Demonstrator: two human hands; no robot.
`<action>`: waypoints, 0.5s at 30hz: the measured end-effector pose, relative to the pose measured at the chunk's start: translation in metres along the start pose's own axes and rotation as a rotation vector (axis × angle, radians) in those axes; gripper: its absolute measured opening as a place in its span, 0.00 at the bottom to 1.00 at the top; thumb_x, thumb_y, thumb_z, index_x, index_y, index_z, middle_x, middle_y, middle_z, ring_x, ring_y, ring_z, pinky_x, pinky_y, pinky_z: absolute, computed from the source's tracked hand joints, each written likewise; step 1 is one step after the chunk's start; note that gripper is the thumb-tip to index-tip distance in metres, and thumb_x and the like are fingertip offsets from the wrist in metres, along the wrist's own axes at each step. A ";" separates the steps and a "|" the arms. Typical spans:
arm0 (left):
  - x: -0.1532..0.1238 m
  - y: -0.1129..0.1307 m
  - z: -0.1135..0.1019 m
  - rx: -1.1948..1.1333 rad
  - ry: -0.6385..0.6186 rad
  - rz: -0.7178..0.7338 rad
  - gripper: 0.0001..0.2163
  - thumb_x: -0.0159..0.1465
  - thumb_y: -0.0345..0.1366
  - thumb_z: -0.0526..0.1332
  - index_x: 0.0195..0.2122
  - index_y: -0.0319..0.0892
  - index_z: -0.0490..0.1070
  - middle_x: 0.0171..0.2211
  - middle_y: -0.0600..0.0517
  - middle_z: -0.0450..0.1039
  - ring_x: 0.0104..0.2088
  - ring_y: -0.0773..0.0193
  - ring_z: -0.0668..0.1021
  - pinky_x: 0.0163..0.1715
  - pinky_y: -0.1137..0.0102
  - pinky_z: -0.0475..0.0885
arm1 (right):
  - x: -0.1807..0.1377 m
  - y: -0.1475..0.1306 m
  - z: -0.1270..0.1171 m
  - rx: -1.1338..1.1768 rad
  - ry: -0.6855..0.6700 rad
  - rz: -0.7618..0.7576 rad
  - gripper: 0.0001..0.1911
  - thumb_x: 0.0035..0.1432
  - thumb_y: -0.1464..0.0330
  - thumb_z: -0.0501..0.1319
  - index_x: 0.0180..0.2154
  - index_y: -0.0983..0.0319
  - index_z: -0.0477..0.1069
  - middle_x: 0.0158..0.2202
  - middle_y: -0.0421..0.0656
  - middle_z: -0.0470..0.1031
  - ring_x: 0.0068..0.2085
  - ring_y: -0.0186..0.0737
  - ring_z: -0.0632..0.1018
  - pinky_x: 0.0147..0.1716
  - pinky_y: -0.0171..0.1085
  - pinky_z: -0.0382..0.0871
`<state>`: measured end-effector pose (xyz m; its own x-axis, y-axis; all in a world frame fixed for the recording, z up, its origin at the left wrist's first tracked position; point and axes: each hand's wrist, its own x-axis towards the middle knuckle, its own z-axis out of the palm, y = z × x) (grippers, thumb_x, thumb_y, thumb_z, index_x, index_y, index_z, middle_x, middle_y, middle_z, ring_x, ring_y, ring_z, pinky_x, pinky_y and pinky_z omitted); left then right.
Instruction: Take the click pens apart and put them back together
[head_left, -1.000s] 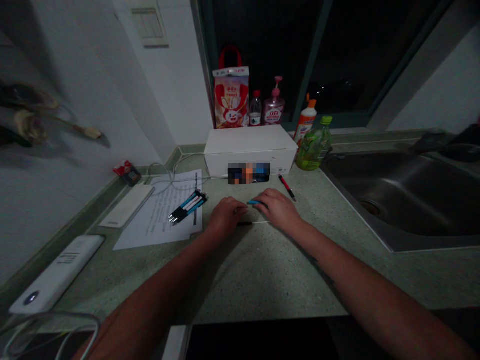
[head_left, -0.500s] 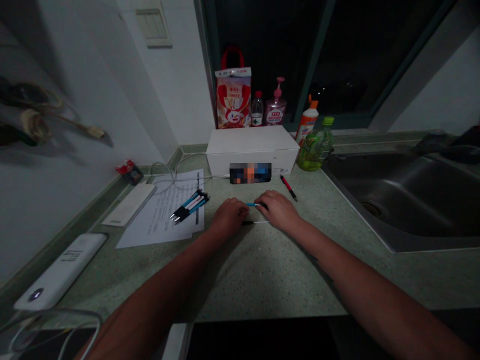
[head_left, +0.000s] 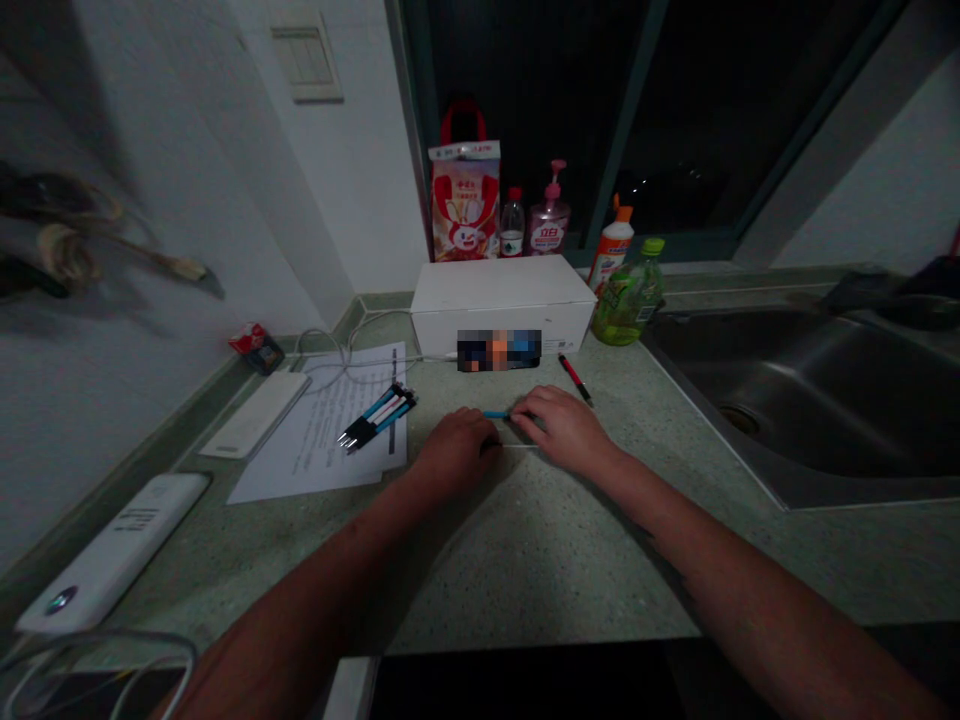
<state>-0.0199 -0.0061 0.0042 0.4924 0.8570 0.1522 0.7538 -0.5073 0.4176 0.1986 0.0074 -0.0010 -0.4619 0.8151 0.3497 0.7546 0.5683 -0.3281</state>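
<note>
A blue pen [head_left: 496, 414] spans the gap between my two hands over the counter. My left hand [head_left: 456, 452] is closed around its left end, fingers curled and partly hidden. The thumb and fingers of my right hand [head_left: 562, 425] pinch the dark right end. Just in front of this pen a thin white stick, perhaps a refill [head_left: 521, 447], lies between the hands; its left end runs under my left hand. Beyond my right hand a red and black pen [head_left: 575, 380] lies on the counter. To the left, several blue, white and black pens [head_left: 379, 418] rest bunched on printed paper [head_left: 315, 465].
A phone [head_left: 499, 351] leans against a white box [head_left: 502, 285]. Behind and beside the box stand a red bag [head_left: 465, 205], a pump bottle [head_left: 549, 225] and a green bottle [head_left: 630, 300]. A sink [head_left: 825, 400] is at right, a white device [head_left: 112, 550] at left.
The hands and the blue pen have shifted only slightly. My left hand now covers the dark part at the left end of the thin white stick. The view has tilted a little.
</note>
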 end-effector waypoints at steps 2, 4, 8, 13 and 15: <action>0.001 -0.003 0.000 0.022 0.057 -0.036 0.05 0.65 0.32 0.64 0.35 0.45 0.80 0.37 0.45 0.79 0.41 0.51 0.78 0.45 0.58 0.71 | -0.001 -0.004 0.000 -0.006 -0.041 -0.048 0.08 0.70 0.68 0.63 0.42 0.60 0.81 0.40 0.47 0.80 0.44 0.45 0.78 0.47 0.43 0.69; 0.002 -0.005 0.000 0.031 0.095 -0.065 0.05 0.66 0.33 0.63 0.38 0.45 0.80 0.38 0.45 0.80 0.42 0.50 0.78 0.45 0.58 0.71 | -0.001 -0.008 0.000 -0.018 -0.068 -0.083 0.07 0.70 0.67 0.64 0.44 0.61 0.81 0.40 0.47 0.81 0.44 0.45 0.77 0.47 0.43 0.69; 0.003 -0.006 -0.004 0.027 0.088 -0.027 0.06 0.66 0.32 0.63 0.40 0.46 0.80 0.38 0.46 0.80 0.43 0.50 0.78 0.47 0.57 0.70 | -0.001 -0.007 -0.001 -0.052 -0.069 -0.089 0.08 0.71 0.69 0.62 0.44 0.60 0.81 0.40 0.47 0.81 0.44 0.46 0.77 0.46 0.43 0.69; 0.004 -0.015 -0.007 0.062 0.125 -0.056 0.07 0.66 0.30 0.63 0.42 0.45 0.80 0.42 0.45 0.80 0.46 0.49 0.77 0.48 0.57 0.70 | 0.000 0.007 -0.008 -0.114 0.008 0.035 0.08 0.70 0.70 0.63 0.42 0.60 0.82 0.42 0.48 0.80 0.45 0.48 0.77 0.47 0.45 0.70; 0.004 -0.021 -0.006 0.072 0.143 -0.085 0.07 0.66 0.30 0.63 0.42 0.44 0.80 0.42 0.44 0.79 0.46 0.49 0.77 0.47 0.57 0.70 | 0.000 0.012 -0.010 -0.115 0.027 0.078 0.09 0.69 0.71 0.63 0.42 0.60 0.83 0.42 0.48 0.80 0.45 0.48 0.78 0.47 0.45 0.71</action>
<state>-0.0360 0.0087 0.0021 0.3628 0.8986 0.2469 0.8219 -0.4334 0.3697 0.2128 0.0130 0.0041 -0.3884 0.8519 0.3512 0.8366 0.4858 -0.2532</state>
